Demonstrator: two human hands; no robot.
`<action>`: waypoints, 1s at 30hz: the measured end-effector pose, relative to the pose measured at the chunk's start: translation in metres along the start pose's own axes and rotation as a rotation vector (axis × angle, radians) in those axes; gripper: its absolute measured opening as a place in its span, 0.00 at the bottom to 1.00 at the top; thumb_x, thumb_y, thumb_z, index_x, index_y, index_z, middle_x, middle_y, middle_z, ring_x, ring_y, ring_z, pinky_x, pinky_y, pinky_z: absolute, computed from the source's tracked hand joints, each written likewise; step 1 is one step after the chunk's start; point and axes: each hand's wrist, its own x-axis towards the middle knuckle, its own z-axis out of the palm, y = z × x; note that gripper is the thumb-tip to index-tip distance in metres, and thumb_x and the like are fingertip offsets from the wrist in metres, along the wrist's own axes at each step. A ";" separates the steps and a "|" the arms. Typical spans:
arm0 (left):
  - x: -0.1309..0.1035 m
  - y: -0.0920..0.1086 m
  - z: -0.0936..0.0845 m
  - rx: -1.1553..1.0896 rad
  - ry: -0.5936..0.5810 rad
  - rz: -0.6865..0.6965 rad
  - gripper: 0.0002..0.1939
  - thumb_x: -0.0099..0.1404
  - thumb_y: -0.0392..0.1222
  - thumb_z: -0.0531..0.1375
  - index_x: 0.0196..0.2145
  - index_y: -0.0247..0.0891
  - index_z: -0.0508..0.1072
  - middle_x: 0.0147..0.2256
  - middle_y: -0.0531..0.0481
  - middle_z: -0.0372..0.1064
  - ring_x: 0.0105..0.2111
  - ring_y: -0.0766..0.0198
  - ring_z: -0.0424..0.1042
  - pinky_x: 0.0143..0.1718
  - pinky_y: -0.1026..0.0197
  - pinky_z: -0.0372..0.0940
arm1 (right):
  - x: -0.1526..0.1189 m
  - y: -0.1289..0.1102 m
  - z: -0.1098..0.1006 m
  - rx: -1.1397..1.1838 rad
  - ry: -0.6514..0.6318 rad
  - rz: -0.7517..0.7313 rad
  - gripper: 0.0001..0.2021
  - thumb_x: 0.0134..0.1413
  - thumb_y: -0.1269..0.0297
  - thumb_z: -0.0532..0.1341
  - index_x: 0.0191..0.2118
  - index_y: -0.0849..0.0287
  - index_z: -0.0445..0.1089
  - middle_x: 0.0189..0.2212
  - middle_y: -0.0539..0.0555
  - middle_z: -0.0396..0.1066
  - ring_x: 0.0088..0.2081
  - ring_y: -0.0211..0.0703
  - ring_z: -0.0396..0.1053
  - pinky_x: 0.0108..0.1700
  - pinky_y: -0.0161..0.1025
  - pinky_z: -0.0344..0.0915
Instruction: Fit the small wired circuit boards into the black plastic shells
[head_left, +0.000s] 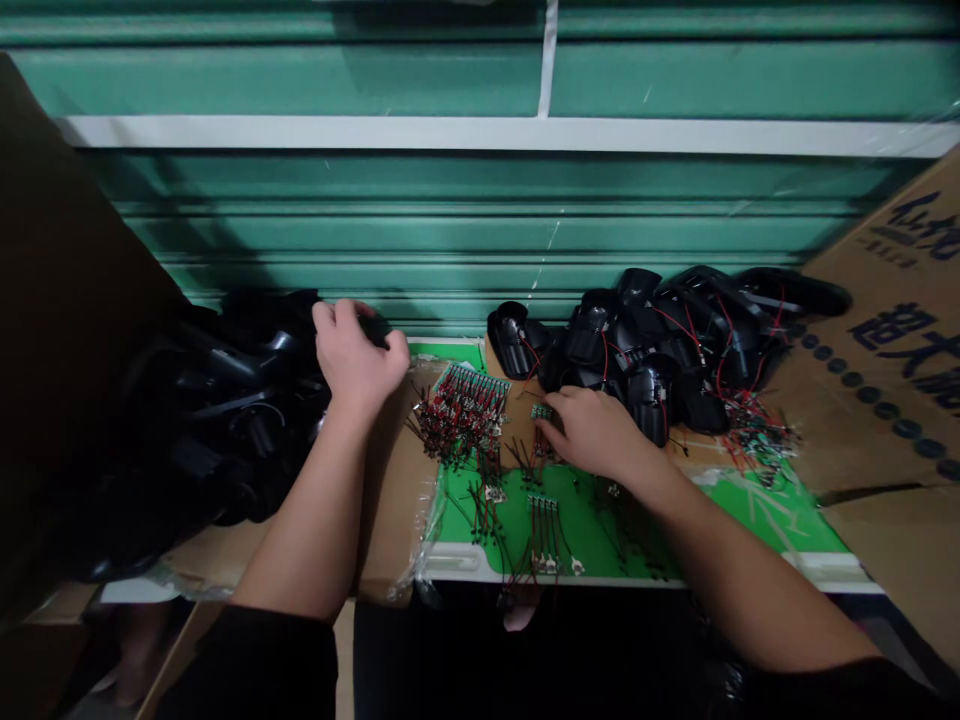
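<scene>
My left hand (360,355) is at the right edge of a dark heap of black plastic parts (232,400), its fingers curled around a black part that is mostly hidden. My right hand (589,425) pinches a small green circuit strip (540,411) with wires hanging below it. Between the hands lies a dense bundle of green boards with red and black wires (465,415). Nearer the front edge, another strip with wires and small white ends (544,505) rests on the green board (604,540).
Black housings with red wires (652,345) are piled at the right, beside a tangle of loose wires (757,430). Cardboard boxes (892,350) flank the work area at both sides. A green slatted shutter (450,230) with a white bar stands behind.
</scene>
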 end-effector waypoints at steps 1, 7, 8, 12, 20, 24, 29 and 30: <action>-0.003 0.004 -0.001 -0.062 -0.002 0.060 0.21 0.53 0.38 0.65 0.46 0.35 0.71 0.48 0.36 0.65 0.51 0.42 0.69 0.55 0.43 0.65 | 0.000 0.000 0.001 0.007 -0.003 -0.005 0.11 0.68 0.60 0.60 0.44 0.60 0.77 0.39 0.61 0.77 0.35 0.49 0.73 0.36 0.44 0.59; -0.022 0.034 0.001 -0.589 -0.104 0.194 0.13 0.54 0.41 0.66 0.37 0.41 0.70 0.32 0.51 0.60 0.31 0.61 0.61 0.36 0.56 0.62 | -0.001 0.012 -0.006 0.211 -0.009 -0.044 0.05 0.63 0.64 0.66 0.40 0.58 0.73 0.40 0.58 0.75 0.37 0.47 0.72 0.38 0.43 0.62; -0.024 0.038 0.001 -0.713 -0.154 0.183 0.13 0.54 0.40 0.67 0.37 0.41 0.70 0.31 0.53 0.58 0.29 0.63 0.59 0.34 0.58 0.60 | -0.002 0.016 -0.010 0.307 -0.025 -0.059 0.05 0.62 0.63 0.67 0.40 0.57 0.73 0.38 0.56 0.75 0.35 0.46 0.72 0.37 0.42 0.62; -0.029 0.050 0.000 -1.109 -0.434 0.129 0.15 0.55 0.41 0.67 0.40 0.40 0.73 0.31 0.55 0.52 0.28 0.66 0.57 0.31 0.60 0.55 | -0.005 0.029 -0.026 0.850 -0.045 0.000 0.11 0.60 0.56 0.71 0.43 0.55 0.76 0.35 0.52 0.77 0.33 0.42 0.72 0.35 0.40 0.66; -0.047 0.063 -0.005 -1.381 -0.653 0.062 0.15 0.56 0.44 0.70 0.40 0.38 0.75 0.31 0.54 0.56 0.30 0.65 0.59 0.32 0.60 0.54 | 0.002 0.012 -0.029 1.315 0.013 -0.082 0.13 0.59 0.49 0.72 0.40 0.54 0.80 0.58 0.57 0.76 0.58 0.52 0.74 0.61 0.52 0.68; -0.055 0.069 -0.007 -1.438 -0.633 0.028 0.19 0.55 0.48 0.71 0.41 0.38 0.75 0.32 0.51 0.62 0.32 0.62 0.63 0.34 0.59 0.59 | 0.004 -0.002 -0.019 1.398 -0.214 -0.092 0.15 0.58 0.48 0.73 0.37 0.56 0.79 0.56 0.59 0.77 0.60 0.53 0.73 0.60 0.51 0.70; -0.068 0.082 0.002 -1.430 -0.366 -0.183 0.23 0.59 0.50 0.73 0.48 0.40 0.74 0.40 0.48 0.71 0.40 0.60 0.72 0.45 0.57 0.67 | 0.003 -0.016 -0.007 1.661 -0.180 0.054 0.15 0.53 0.52 0.77 0.40 0.56 0.80 0.44 0.54 0.79 0.40 0.42 0.78 0.40 0.39 0.76; -0.071 0.086 0.004 -1.413 -0.317 -0.276 0.25 0.58 0.50 0.74 0.50 0.42 0.74 0.43 0.48 0.72 0.42 0.60 0.74 0.47 0.56 0.68 | 0.003 -0.018 -0.005 1.717 -0.157 0.094 0.15 0.53 0.52 0.76 0.41 0.55 0.80 0.40 0.52 0.79 0.35 0.41 0.77 0.37 0.38 0.76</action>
